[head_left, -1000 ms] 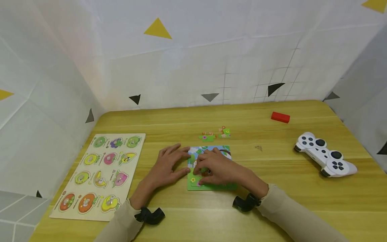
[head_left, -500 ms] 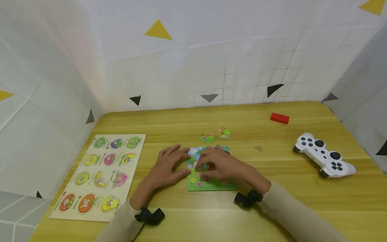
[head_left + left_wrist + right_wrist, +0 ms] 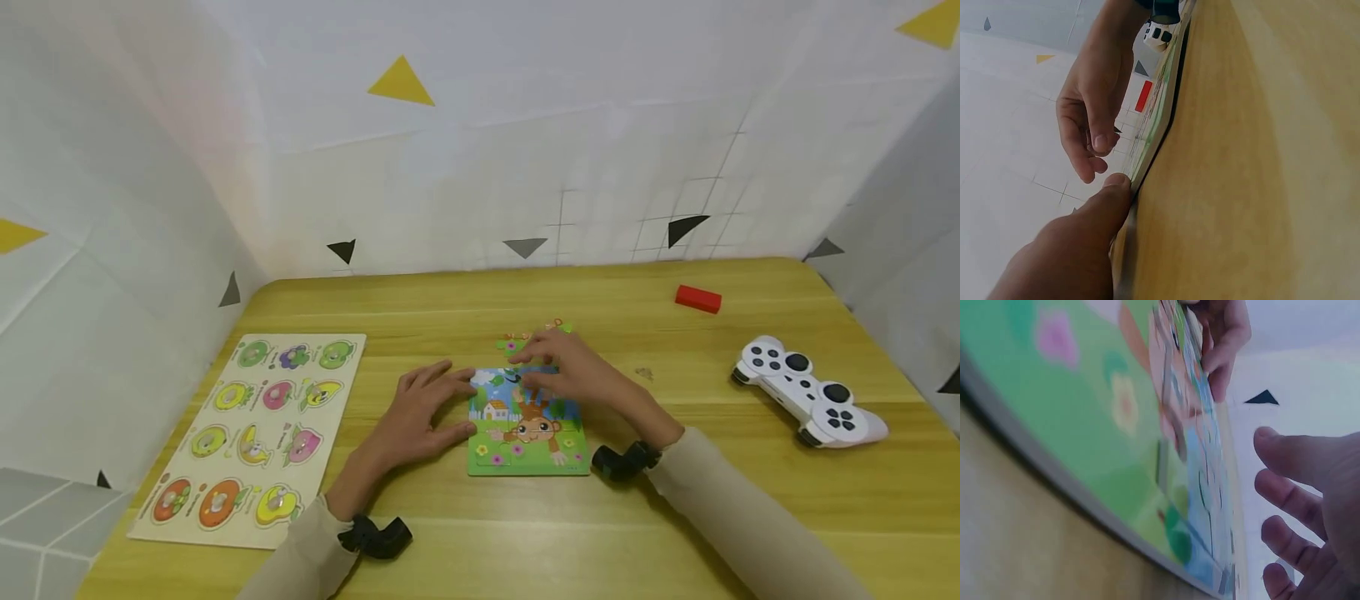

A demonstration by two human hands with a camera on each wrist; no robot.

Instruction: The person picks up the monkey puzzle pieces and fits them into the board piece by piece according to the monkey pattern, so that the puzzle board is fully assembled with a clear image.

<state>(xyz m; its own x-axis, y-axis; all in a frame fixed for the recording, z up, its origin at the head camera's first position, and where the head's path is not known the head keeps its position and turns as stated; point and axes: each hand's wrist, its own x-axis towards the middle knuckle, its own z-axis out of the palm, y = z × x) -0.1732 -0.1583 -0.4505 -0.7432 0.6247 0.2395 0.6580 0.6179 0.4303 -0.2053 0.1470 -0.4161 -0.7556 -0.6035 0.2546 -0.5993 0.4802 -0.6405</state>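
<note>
A small jigsaw board (image 3: 525, 469) showing a monkey, a house and flowers lies flat on the wooden table. My left hand (image 3: 420, 417) rests at its left edge, fingers spread; in the left wrist view the thumb (image 3: 1116, 180) touches the board's side. Over the board's far right part hovers my right hand (image 3: 576, 371), fingers loosely bent with nothing between them, as the right wrist view also shows. Just past the board lie two loose jigsaw pieces, a green one with a purple flower (image 3: 512, 345) and another (image 3: 564, 327) partly hidden by the right hand.
On the left lies a wooden fruit peg puzzle (image 3: 315, 433). A white game controller (image 3: 806, 392) sits on the right, with a red block (image 3: 698, 298) farther back. White sheeting (image 3: 465, 200) rises behind the table's far edge.
My right hand has lifted off the board's middle and moved away toward the loose pieces, uncovering the monkey's face. The left hand has stayed at the board's left edge.
</note>
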